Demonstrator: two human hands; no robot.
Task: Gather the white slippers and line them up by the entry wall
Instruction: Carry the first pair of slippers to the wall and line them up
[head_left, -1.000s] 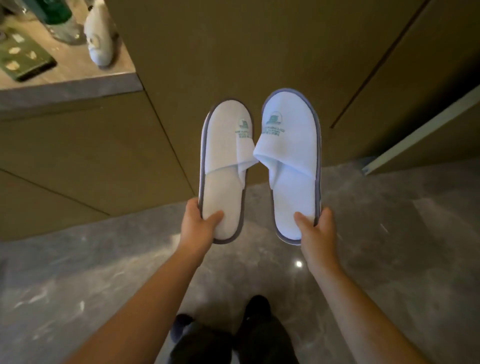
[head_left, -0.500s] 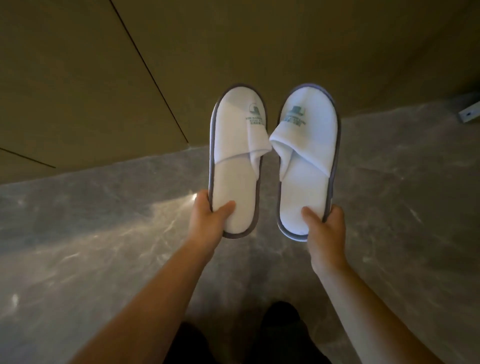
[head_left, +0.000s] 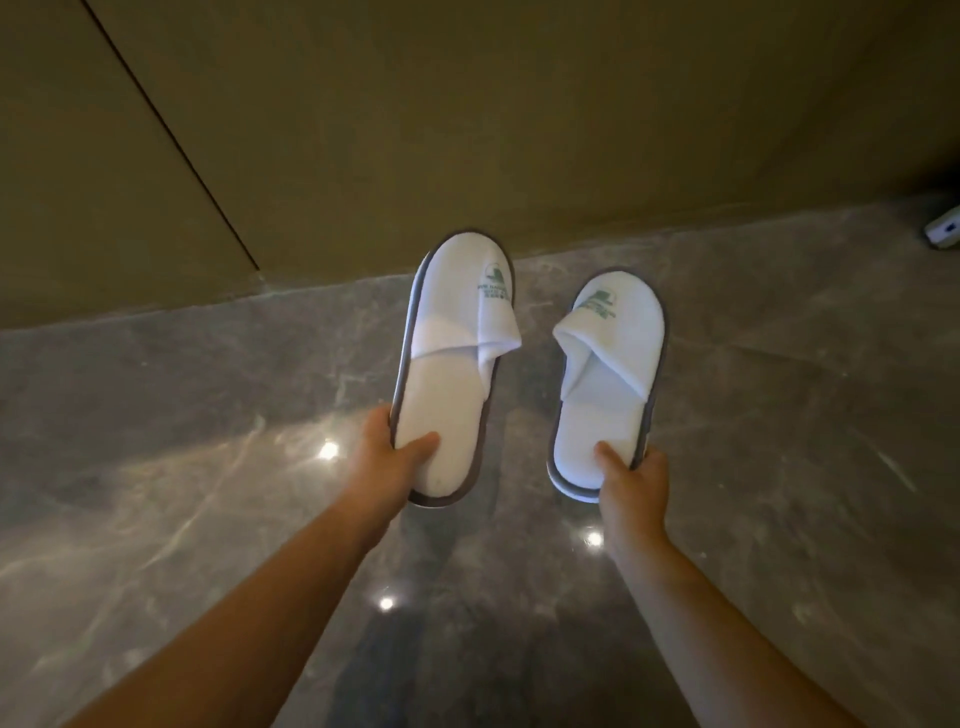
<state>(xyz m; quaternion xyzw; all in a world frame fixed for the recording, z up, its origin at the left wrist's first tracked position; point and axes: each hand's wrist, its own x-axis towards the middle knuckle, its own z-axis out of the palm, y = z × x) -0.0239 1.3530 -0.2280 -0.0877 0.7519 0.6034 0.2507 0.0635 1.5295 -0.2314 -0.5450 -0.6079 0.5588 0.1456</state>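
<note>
Two white slippers with grey edging and a green logo on the toe hang above the floor, toes pointing at the wall. My left hand (head_left: 390, 461) grips the heel of the left slipper (head_left: 451, 364), thumb on the insole. My right hand (head_left: 631, 480) grips the heel of the right slipper (head_left: 605, 384) the same way. A hand-wide gap separates the two slippers. The left slipper's toe overlaps the base of the olive-brown panelled wall (head_left: 467, 114); the right slipper sits a little lower in view.
A polished grey marble floor (head_left: 182, 441) with bright light reflections runs up to the wall. A dark seam (head_left: 171, 135) crosses the wall panels at the left. A small white object (head_left: 943, 228) lies at the far right where floor meets wall.
The view has tilted down toward the floor. Both slippers have come lower and closer to the floor by the wall, and they have moved apart, no longer touching at the straps.
</note>
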